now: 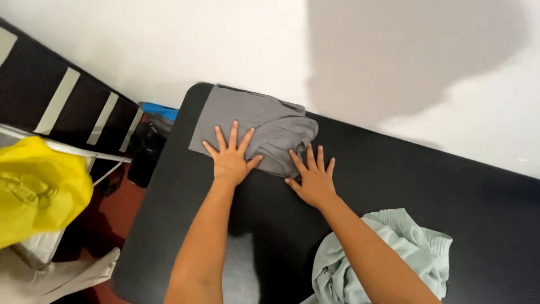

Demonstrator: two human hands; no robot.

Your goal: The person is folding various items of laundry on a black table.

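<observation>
Head camera showed the left hand [229, 159] and right hand [313, 179] both spread flat, holding nothing, pressing the gray shirt [264, 126] already folded small under the fingers, while the green shirt [394, 253] lay unfolded beside the right arm.

My arms are bare from the fingertips to where they leave the bottom of the view — no sleeves, no cuffs. My left hand [230, 160] and my right hand [314, 180] wear no gloves, and no rings, watch or bracelet show at fingers or wrists. The nails look short and plain — too small to tell more.
</observation>
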